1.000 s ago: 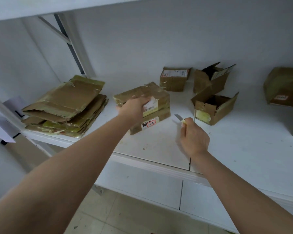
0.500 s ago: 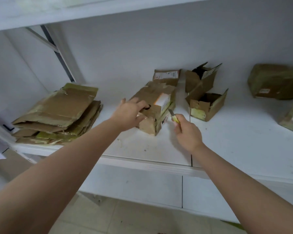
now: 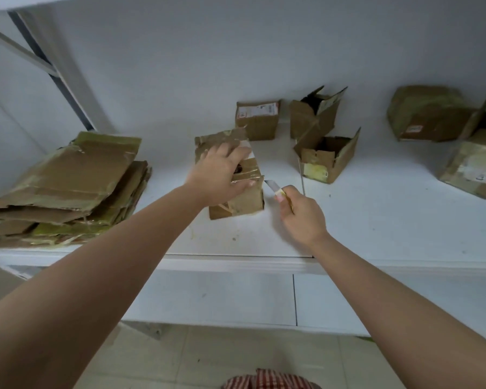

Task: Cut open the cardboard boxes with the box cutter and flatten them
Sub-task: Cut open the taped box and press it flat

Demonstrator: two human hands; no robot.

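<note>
Box cutter (image 3: 278, 189) clamped in right hand (image 3: 300, 217), blade aimed at taped box's (image 3: 236, 192) right top edge, likely to slit tape. Left hand (image 3: 219, 175) fingers spread flat on top, pinning it near shelf (image 3: 376, 226) front edge. Flattened stack (image 3: 68, 186) sits at left end; uncut boxes (image 3: 326, 155) toward back.

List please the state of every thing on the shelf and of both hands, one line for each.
Taped box: closed, left hand on top.
Left hand: fingers spread, pressing the box.
Right hand: grips the box cutter.
Box cutter: blade out, tip near the box's edge.
Flattened stack: lying flat.
Labelled box: closed.
Two middle boxes: flaps open.
Right boxes: one closed, others unclear.
</note>
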